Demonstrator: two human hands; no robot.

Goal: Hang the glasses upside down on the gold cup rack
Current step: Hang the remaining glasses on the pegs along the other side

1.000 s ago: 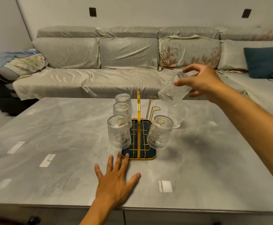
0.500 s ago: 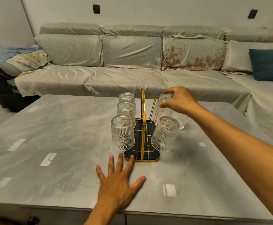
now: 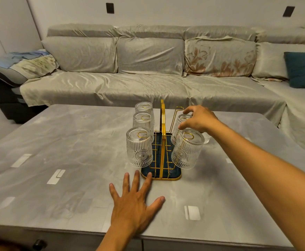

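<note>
The gold cup rack (image 3: 162, 124) stands on its dark blue tray (image 3: 173, 175) mid-table. Three ribbed glasses hang upside down on its left side: front (image 3: 139, 148), middle (image 3: 142, 124), back (image 3: 144, 108). On the right, one glass (image 3: 186, 151) hangs on the front prong. My right hand (image 3: 200, 120) holds another upside-down glass (image 3: 177, 129) by its upturned base over the middle right prong. The back right prong (image 3: 179, 108) is bare. My left hand (image 3: 133, 201) lies flat on the table with spread fingers, fingertips at the tray's front edge.
One more glass (image 3: 207, 139) stands on the grey marble table (image 3: 66, 160) behind my right wrist, mostly hidden. A long grey sofa (image 3: 130, 84) runs behind the table, with a teal cushion (image 3: 302, 69) at the right.
My right hand carried the glass from high on the right down onto the middle right prong. The left hand stayed flat on the table.
</note>
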